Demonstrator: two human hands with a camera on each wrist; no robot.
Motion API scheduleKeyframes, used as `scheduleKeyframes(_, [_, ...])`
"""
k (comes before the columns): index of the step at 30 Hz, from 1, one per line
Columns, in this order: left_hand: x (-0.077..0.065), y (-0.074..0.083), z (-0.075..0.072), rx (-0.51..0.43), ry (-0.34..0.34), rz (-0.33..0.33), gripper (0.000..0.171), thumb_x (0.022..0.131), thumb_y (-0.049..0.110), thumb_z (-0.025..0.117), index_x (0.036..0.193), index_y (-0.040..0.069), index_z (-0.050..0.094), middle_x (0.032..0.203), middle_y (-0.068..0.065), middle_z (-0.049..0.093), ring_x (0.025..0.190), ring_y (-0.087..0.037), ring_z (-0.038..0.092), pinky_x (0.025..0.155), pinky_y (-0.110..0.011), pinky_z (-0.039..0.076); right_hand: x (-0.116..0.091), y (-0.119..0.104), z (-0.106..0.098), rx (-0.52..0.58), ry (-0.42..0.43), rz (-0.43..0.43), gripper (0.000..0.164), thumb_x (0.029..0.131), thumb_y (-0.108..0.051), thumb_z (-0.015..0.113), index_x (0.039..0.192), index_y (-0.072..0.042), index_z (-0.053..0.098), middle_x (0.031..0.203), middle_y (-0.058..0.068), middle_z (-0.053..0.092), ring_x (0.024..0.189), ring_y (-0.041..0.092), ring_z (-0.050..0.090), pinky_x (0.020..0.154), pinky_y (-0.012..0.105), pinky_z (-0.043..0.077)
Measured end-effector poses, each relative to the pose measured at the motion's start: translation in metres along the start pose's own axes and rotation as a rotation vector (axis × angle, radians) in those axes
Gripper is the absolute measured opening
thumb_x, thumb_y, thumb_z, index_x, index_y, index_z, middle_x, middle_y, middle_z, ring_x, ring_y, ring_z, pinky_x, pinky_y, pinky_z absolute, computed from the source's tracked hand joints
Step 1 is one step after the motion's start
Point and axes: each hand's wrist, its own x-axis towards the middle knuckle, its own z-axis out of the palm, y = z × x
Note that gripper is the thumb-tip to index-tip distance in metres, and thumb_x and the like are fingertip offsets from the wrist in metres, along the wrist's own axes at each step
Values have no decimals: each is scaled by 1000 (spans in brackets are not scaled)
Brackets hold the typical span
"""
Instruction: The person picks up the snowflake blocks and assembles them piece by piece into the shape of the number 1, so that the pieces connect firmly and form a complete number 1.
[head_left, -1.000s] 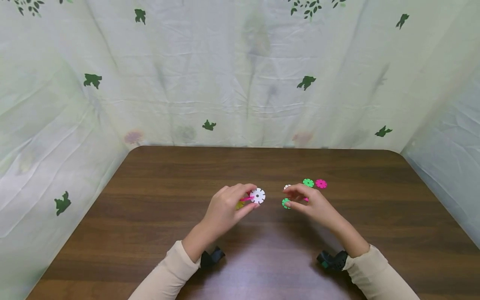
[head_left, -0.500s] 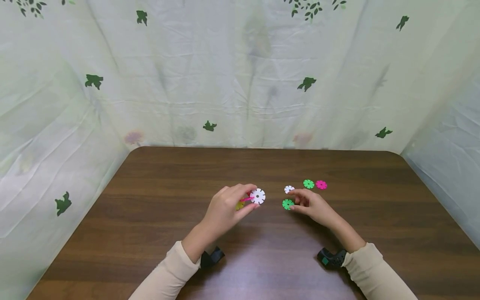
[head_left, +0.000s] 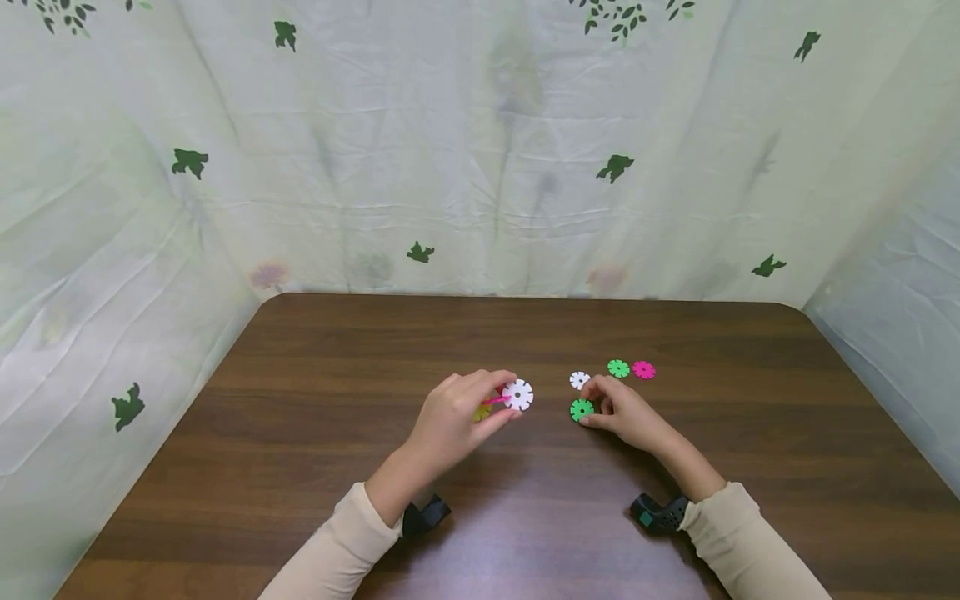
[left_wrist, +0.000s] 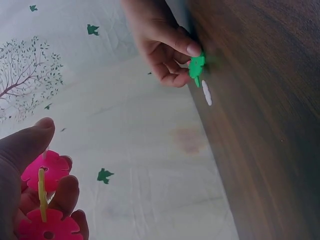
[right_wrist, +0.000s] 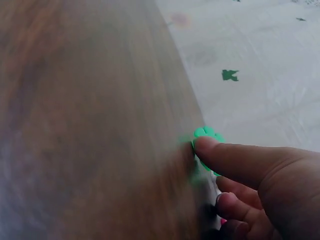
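Observation:
My left hand (head_left: 450,412) grips several notched plastic discs joined edge to edge, above the table. A white disc (head_left: 517,394) faces up between its thumb and fingers, with a pink one edge-on beside it. The left wrist view shows one pink disc (left_wrist: 55,172), an edge-on yellow disc (left_wrist: 42,192) and another pink disc below them. My right hand (head_left: 630,414) pinches a green disc (head_left: 581,410) by its right edge, low over the table. In the right wrist view, the thumb covers part of this green disc (right_wrist: 205,132).
Just beyond the right hand, a loose white disc (head_left: 579,380) lies on the brown wooden table (head_left: 360,350). Farther back lie a second green disc (head_left: 618,368) and a pink disc (head_left: 644,369). A pale printed curtain (head_left: 465,167) encloses the table's back and sides.
From hovering with parted fingers over the discs, my right hand has come down and pinched the near green disc. The left hand has stayed nearly still, holding its joined discs.

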Motion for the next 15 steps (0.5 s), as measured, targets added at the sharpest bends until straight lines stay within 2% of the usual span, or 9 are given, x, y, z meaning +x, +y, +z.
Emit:
scheduleKeyframes(5, [-1, 0, 1, -4, -6, 1, 39, 68, 20, 79, 100, 5, 63, 80, 4, 60, 67, -7, 53, 58, -23, 39, -1, 0, -2, 37, -10, -7, 27, 80, -10, 67, 104, -9, 57, 77, -2, 53, 61, 12, 49, 55, 26, 42])
scheduleKeyframes(9, [-1, 1, 2, -5, -5, 8, 39, 68, 21, 79, 100, 5, 63, 80, 3, 60, 66, -7, 53, 58, -22, 39, -1, -1, -5, 93, 16, -30, 25, 83, -6, 63, 108, -7, 60, 79, 0, 57, 62, 13, 49, 54, 26, 42])
scheduleKeyframes(15, [-2, 0, 4, -6, -15, 9, 39, 67, 22, 79, 99, 6, 63, 81, 3, 61, 67, -9, 54, 58, -22, 38, -3, -17, -14, 215, 42, -3, 24, 84, -6, 62, 107, -3, 58, 82, 6, 56, 69, 20, 55, 59, 27, 47])
